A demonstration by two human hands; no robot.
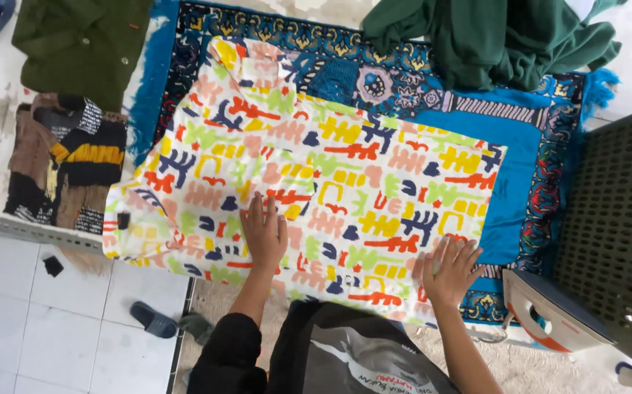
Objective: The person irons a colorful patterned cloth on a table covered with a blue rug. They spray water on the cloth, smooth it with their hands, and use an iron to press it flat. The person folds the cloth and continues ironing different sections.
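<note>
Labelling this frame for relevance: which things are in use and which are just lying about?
In use:
- patterned garment, spread flat
- left hand and right hand, both pressed flat on it
- blue patterned rug underneath

Lying about:
- dark green cloth
- olive green shirt
- brown and black folded garment
- iron
- sandal

Both hands flat, palms down, fingers spread: left hand (264, 233) fwd, right hand (450, 268) nearer body, arms extended.

Green garment (502, 40) top right, iron (549, 321), dark slipper (152, 319) on floor
</note>
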